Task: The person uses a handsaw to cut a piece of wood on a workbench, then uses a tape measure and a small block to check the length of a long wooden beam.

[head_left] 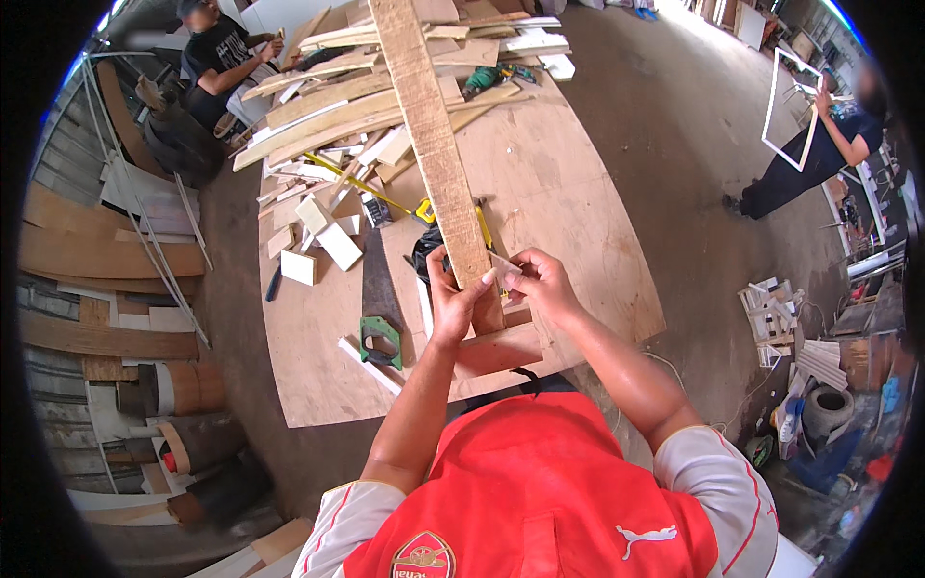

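Note:
My left hand point(456, 303) is closed around the near end of a long rough wooden plank point(424, 106), its thumb lying on top. The plank points away from me over the worktable. Beside its right edge, my right hand point(541, 286) pinches a small, thin, pale flat piece point(502, 266) whose material I cannot make out. Just under the plank's near end sits a wooden block point(499, 350) at the table's front edge. Left of my left hand lies a handsaw point(381, 342) with a green handle. A yellow tape measure point(424, 210) lies beside the plank, its tape drawn out.
Wood strips point(328, 111) are heaped across the far side of the worktable point(578, 193), with a green power drill point(482, 83) among them. White-faced offcuts point(337, 245) lie at left. One person point(226, 72) sits far left; another point(819, 159) at right holds a white frame point(768, 106).

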A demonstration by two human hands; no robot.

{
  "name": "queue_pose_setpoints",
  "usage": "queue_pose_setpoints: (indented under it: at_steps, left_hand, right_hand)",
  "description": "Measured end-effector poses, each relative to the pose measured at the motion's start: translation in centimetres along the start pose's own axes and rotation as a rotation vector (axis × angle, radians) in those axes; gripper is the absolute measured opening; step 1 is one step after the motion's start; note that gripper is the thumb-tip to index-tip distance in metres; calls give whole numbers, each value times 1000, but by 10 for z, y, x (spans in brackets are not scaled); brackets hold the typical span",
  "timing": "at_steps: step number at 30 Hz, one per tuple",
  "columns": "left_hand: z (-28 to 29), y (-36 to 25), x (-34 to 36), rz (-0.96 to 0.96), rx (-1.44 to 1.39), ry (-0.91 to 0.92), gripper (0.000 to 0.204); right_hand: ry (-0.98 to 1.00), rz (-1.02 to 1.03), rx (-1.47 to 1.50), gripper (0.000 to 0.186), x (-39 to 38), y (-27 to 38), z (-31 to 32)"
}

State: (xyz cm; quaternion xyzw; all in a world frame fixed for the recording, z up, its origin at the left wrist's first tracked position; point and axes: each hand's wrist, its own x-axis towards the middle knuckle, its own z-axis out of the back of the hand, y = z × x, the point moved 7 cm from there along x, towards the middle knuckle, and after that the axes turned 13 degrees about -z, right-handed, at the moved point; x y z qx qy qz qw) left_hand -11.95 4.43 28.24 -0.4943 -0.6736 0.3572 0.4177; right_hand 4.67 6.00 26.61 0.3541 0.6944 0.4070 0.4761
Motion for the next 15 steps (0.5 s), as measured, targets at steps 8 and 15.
queue_pose_setpoints:
  at_steps: [8,15]
  left_hand:
    - [-21,-93,26,-158,-76,204,87]
    - [-33,-132,28,-213,-176,237,83]
  right_hand:
    - [8,236,-89,12,-33,87,-35]
    - [20,369,-146,11,-61,128,-55]
